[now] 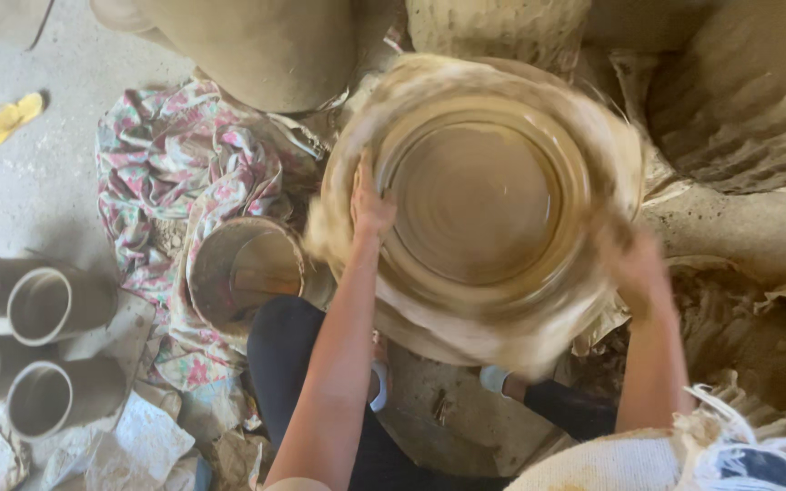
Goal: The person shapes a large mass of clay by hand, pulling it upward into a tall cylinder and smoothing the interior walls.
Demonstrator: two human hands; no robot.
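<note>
I am looking straight down on a potter's wheel (479, 205), blurred with spin, its flat clay disc ringed by a pale, ragged rim. My left hand (370, 205) lies against the inner left edge of the clay, fingers (363, 177) stretched flat and released, pressing rather than gripping. My right hand (637, 268) sits at the lower right edge of the wheel; it is smeared by motion, so I cannot tell whether its fingers are curled or loose.

Just left of the wheel, touching the flowered cloth (193, 164), stands a small clay-smeared water bucket (246, 270). Four grey clay cylinders (38, 350) lie on their sides at the far left on the concrete floor (20, 186), with two yellow sandals (9, 118) well apart from them. Large raw clay pots (266, 45) stand above the wheel.

I judge the step in hand to be flattening and truing the base while the wheel turns. The next move calls for steady, even pressure from both hands, kept opposite each other, and wet palms so the clay does not drag or tear.
</note>
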